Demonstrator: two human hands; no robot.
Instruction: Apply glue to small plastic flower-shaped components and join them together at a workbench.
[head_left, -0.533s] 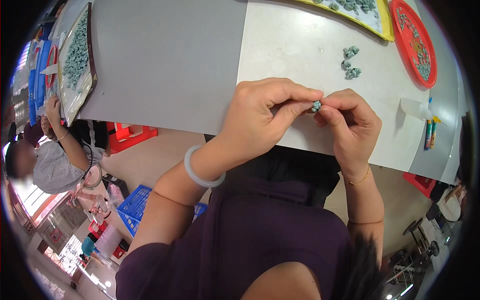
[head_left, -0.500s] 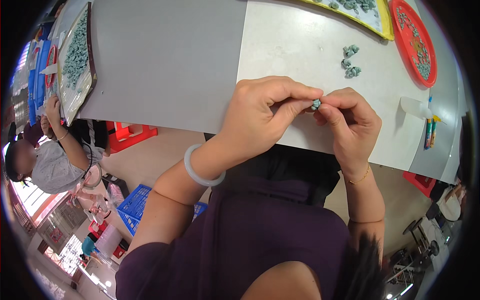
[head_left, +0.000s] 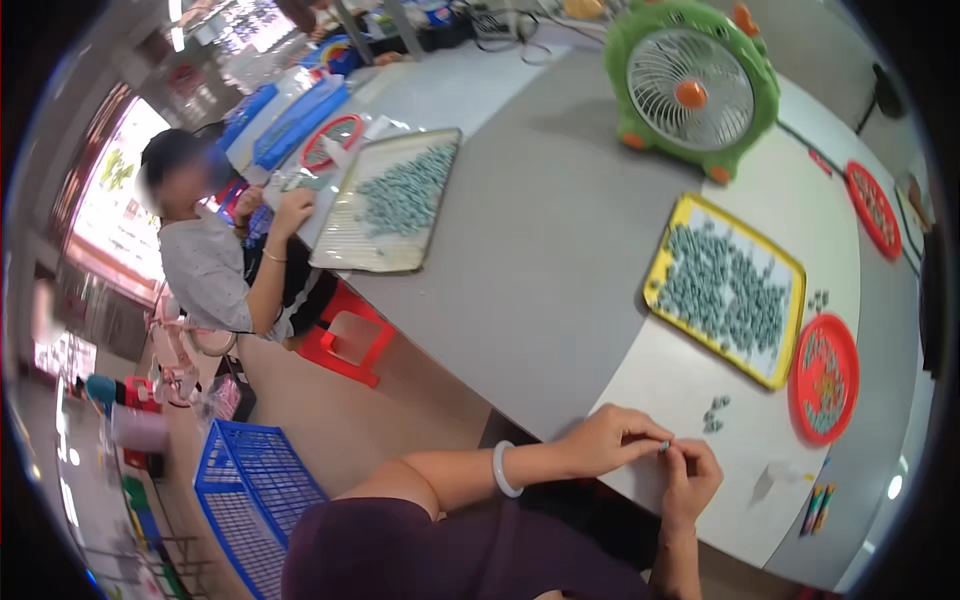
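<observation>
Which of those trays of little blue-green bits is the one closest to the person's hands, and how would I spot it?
Start at the green fan on the grey table. In front of it lies the yellow-rimmed rectangular tray, full of small blue-green pieces. The round red plate beside it is smaller, and the other rectangular tray, the silver tray, lies by another person.

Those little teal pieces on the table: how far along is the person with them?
A small cluster of teal pieces already lies apart on the white sheet. In hand: the left hand and right hand pinch one tiny teal piece together. Left: the yellow rectangular tray is thick with pieces.
</observation>
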